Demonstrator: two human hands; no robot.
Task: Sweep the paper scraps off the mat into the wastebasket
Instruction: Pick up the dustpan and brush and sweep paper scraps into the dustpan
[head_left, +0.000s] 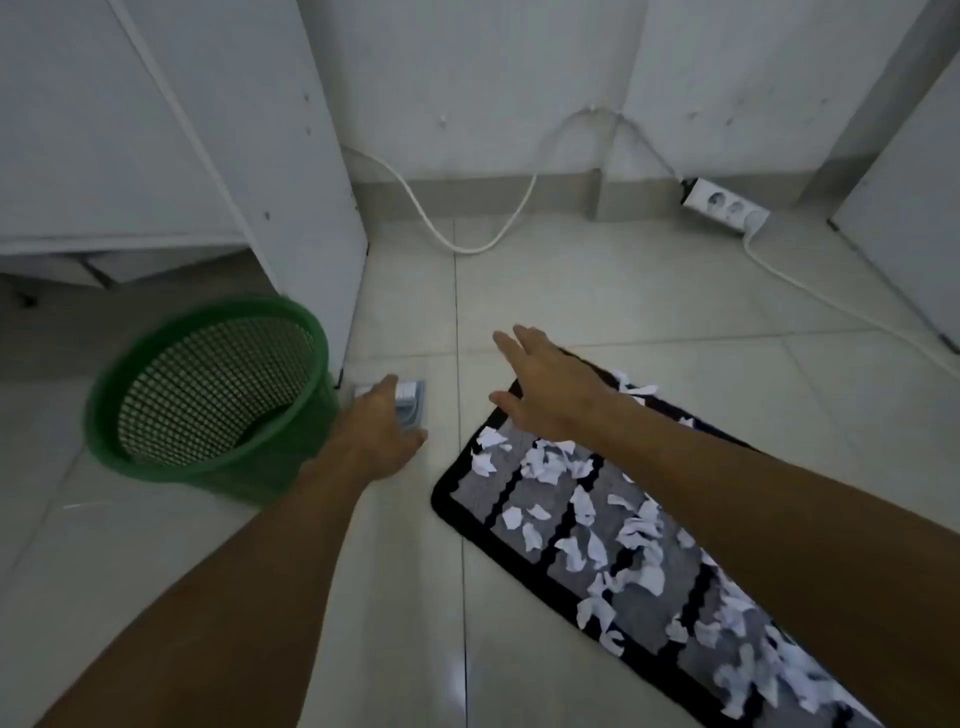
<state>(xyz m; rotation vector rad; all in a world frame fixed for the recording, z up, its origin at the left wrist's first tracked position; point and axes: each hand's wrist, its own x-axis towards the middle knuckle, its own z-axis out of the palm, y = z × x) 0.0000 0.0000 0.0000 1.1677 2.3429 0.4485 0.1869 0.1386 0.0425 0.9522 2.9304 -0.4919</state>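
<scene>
A grey mat with a black border (524, 564) lies on the tiled floor at the right, strewn with several white paper scraps (587, 551). A green mesh wastebasket (156, 457) stands tilted at the left, blurred. Between the basket and the mat lies a small grey and white brush-like object (414, 400) on the floor. My left hand (379, 431) rests on it, fingers curled around its near end. My right hand (550, 387) hovers flat over the mat's far corner, fingers spread and holding nothing.
A white cabinet (291, 171) stands behind the wastebasket. A white cable (457, 241) loops along the back wall. A power strip (724, 203) lies at the right with its cord running across the floor. Another white panel (914, 208) stands at the far right.
</scene>
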